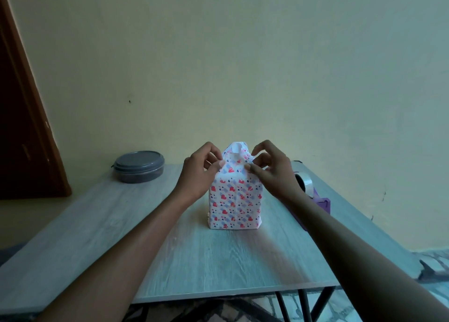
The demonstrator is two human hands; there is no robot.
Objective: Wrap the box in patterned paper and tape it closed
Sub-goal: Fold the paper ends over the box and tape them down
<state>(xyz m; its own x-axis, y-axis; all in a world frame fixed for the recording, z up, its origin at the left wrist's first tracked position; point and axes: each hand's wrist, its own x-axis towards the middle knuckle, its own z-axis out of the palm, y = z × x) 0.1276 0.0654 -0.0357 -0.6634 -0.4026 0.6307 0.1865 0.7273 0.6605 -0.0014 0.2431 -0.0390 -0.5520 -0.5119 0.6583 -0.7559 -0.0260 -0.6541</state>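
Hands: 2, both pinching paper at box top.
Left hand [201, 173], right hand [269, 171] grip paper [237, 151] folds; box [235, 200] upright on bench [194, 248]; tape dispenser [315, 195] right.

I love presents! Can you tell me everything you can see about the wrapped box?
The wrapped box stands upright near the middle of the grey wood-look table. Its paper is white with red hearts and small blue marks. The sides look smooth, but the top is unfinished: loose white flaps stick up. The left hand and right hand pinch the paper at its top corners.
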